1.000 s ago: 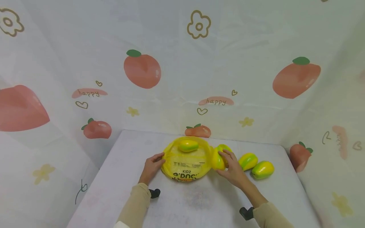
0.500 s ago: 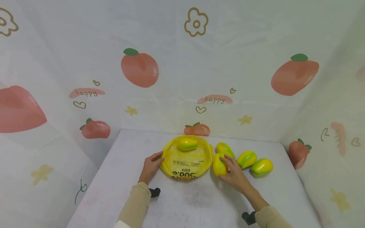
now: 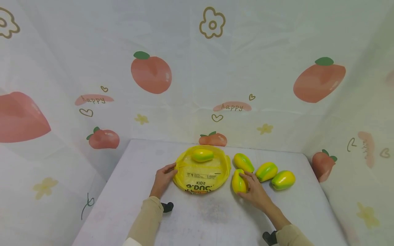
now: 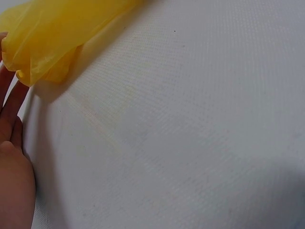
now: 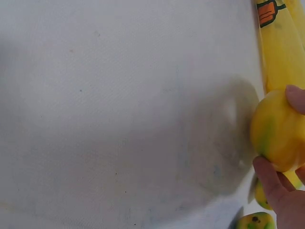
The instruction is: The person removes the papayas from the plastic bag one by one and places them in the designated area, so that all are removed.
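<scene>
A yellow plastic bag (image 3: pixel 201 184) with dark print lies spread on the table, its rim rolled into a round opening. Inside it, toward the back, rests a yellow-green papaya (image 3: pixel 202 155). My left hand (image 3: pixel 163 179) grips the bag's left rim; the left wrist view shows the bunched yellow film (image 4: pixel 52 43) at its fingers. To the right of the bag, my right hand (image 3: pixel 257 191) holds another papaya (image 3: pixel 239 182) between thumb and fingers. In the right wrist view this papaya (image 5: pixel 276 131) sits close to the bag's printed side (image 5: pixel 283 52).
Just behind the right hand lie several more papayas: one (image 3: pixel 243 162) near the bag, one (image 3: pixel 266 171) farther right and one (image 3: pixel 283 180) at the far right. White cloth walls (image 3: pixel 184 112) with fruit prints enclose the back and sides of the white table (image 3: pixel 209 218).
My right hand has drawn its papaya away from the bag's right rim, toward me and slightly right, leaving a gap. My left hand stays at the left rim.
</scene>
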`<state>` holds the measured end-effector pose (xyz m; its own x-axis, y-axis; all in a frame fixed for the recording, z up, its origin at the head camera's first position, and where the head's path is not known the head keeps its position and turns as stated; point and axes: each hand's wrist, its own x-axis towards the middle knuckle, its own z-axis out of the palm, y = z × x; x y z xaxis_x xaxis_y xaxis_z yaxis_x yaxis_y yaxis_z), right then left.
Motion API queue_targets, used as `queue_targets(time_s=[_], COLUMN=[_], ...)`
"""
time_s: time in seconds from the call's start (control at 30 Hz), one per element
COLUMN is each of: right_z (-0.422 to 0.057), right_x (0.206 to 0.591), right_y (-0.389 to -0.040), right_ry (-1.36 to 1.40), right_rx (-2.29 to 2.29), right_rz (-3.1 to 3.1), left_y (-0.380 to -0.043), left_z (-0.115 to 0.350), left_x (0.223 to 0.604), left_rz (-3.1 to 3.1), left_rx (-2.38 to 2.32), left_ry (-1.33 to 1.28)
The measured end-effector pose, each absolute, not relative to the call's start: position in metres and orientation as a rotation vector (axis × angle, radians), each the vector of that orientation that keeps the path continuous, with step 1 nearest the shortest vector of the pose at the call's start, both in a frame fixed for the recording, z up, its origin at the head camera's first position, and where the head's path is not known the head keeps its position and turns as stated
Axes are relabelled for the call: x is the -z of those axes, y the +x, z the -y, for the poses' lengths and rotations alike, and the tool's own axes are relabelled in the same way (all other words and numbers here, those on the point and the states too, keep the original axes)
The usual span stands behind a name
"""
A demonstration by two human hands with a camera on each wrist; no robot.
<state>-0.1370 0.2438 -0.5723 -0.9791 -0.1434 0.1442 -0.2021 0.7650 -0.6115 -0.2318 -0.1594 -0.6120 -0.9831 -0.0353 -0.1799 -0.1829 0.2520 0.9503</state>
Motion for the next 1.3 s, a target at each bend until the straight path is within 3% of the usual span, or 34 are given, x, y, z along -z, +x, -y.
queue_targets(time_s=[0.87, 1.3], right_z=[-0.245, -0.245], right_x=[0.57, 0.544], right_y=[-0.14, -0.148], right_ry=[0.179, 0.225], right_rx=[-1.062, -0.881], right_rz=[2.983, 3.031], left_y=[-0.232, -0.231], left_z=[0.159, 0.158], left_x=[0.611, 0.611], left_rz=[-2.366, -2.387], left_rx=[-1.866, -1.847], left_ry=[-0.219, -0.227])
